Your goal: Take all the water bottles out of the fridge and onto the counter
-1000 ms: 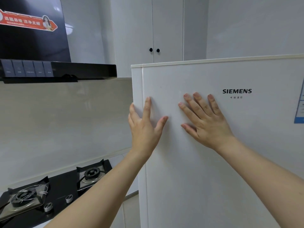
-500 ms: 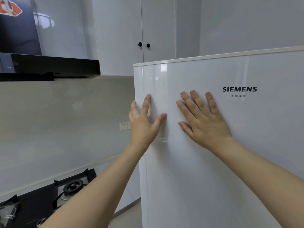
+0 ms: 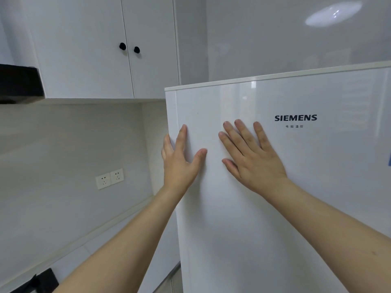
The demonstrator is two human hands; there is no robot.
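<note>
A white fridge door (image 3: 296,187) with a dark brand name fills the right half of the head view and hides the inside. No water bottle is visible. My left hand (image 3: 179,163) lies at the door's left edge, with fingers curled around that edge and the thumb on the front. My right hand (image 3: 251,157) rests flat on the door's front, fingers spread, just right of the left hand. Neither hand holds a loose object.
White wall cupboards (image 3: 105,49) with two black knobs hang at upper left. A black range hood (image 3: 19,83) juts in at the left edge. A double wall socket (image 3: 109,178) sits on the grey backsplash. A black hob corner (image 3: 42,282) shows at bottom left.
The view has swung right and upward: the hob and hood have slid out to the left, and the socket has come into view. Both hands stay on the fridge door.
</note>
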